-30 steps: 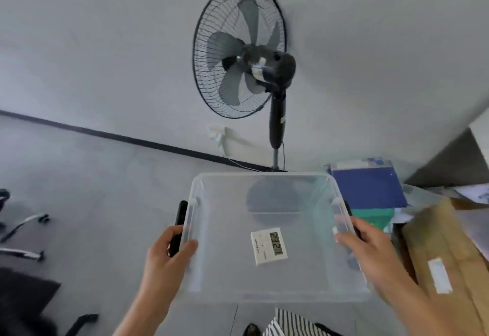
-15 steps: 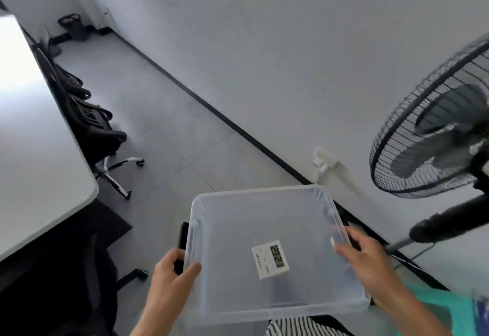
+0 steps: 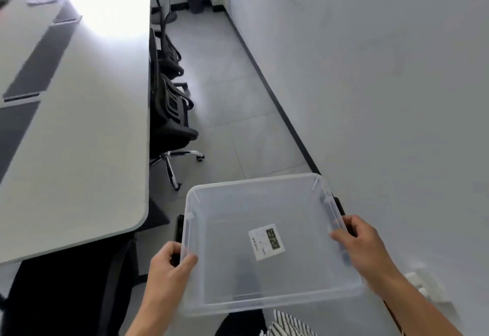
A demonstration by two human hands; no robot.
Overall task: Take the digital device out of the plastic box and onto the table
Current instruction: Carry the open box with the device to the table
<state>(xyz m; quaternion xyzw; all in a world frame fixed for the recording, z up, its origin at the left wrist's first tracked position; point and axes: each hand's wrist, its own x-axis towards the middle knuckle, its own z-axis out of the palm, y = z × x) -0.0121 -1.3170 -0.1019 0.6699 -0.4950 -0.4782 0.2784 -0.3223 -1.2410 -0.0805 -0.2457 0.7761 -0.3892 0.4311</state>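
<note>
Both hands, left (image 3: 169,264) and right (image 3: 362,245), clamp box (image 3: 264,306) sides; device (image 3: 266,241) flat inside, digits blurry, table (image 3: 79,124) cut off left.

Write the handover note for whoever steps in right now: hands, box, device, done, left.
Left hand: gripping the plastic box at its left edge.
Right hand: gripping the box's right edge.
Box: carried in the air, not on the table, which stands to the left.
Digital device: lying flat on the box floor, display up.
Done: box picked up.
Left: set the box down, lift the device out, place it on the table.
</note>
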